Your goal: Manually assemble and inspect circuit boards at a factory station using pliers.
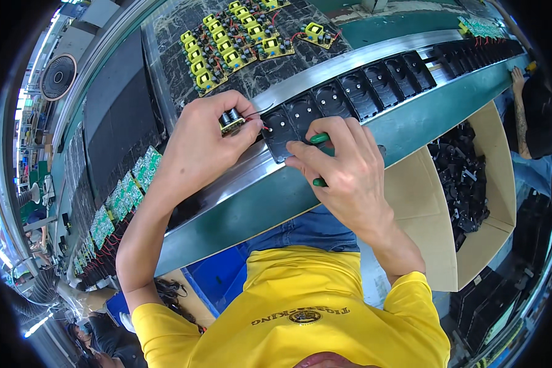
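Observation:
My left hand (pixel 196 138) pinches a small circuit board (pixel 230 127) with dark cylindrical capacitors, thumb and forefinger closed at its edges. Thin red and black wires run from the board toward a shallow black plastic housing (pixel 280 132) just to its right. Closed around a tool with two green handles (pixel 319 138), my right hand (pixel 356 172) is over the near right corner of that housing. The tool's jaws are hidden, so its exact kind does not show. More black housings (pixel 356 92) with small metal pins stand in a row along the metal rail.
Several boards with yellow transformers (pixel 224 46) lie on a dark mat beyond the rail. Green circuit boards (pixel 124 196) line the left. A cardboard box (pixel 420 208) of black parts (pixel 463 178) stands at right, near another person's arm (pixel 521 116). A blue bin (pixel 218 276) is below.

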Action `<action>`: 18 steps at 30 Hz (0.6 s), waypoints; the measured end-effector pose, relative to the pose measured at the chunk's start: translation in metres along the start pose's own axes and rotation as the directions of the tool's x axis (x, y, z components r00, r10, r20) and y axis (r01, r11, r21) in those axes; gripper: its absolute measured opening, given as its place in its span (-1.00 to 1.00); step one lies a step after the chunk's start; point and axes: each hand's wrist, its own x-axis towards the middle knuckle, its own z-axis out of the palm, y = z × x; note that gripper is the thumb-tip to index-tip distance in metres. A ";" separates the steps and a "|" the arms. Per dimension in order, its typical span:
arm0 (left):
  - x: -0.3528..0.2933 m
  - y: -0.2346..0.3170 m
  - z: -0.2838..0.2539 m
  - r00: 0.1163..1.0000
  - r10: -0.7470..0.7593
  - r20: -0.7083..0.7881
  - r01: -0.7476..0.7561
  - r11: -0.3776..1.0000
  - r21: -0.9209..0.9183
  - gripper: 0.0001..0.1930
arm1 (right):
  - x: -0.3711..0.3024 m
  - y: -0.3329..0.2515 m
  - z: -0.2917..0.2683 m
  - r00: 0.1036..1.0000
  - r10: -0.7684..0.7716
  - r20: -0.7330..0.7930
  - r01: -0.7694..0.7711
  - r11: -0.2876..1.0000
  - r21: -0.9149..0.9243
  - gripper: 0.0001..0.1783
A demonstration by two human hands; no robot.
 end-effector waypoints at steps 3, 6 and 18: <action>0.001 -0.002 0.003 1.000 -0.024 0.005 0.024 0.999 0.037 -0.89 | -0.001 0.000 0.000 1.000 0.003 0.012 -0.003 1.000 0.004 -0.78; 0.001 -0.002 0.004 0.999 -0.031 0.008 0.030 0.999 0.041 -0.89 | -0.001 0.001 0.000 1.000 0.006 0.014 -0.007 1.000 0.009 -0.78; 0.003 0.001 0.005 0.999 0.030 -0.025 -0.025 0.980 0.195 -0.89 | 0.002 0.000 -0.003 0.999 0.021 0.024 -0.021 1.000 0.015 -0.80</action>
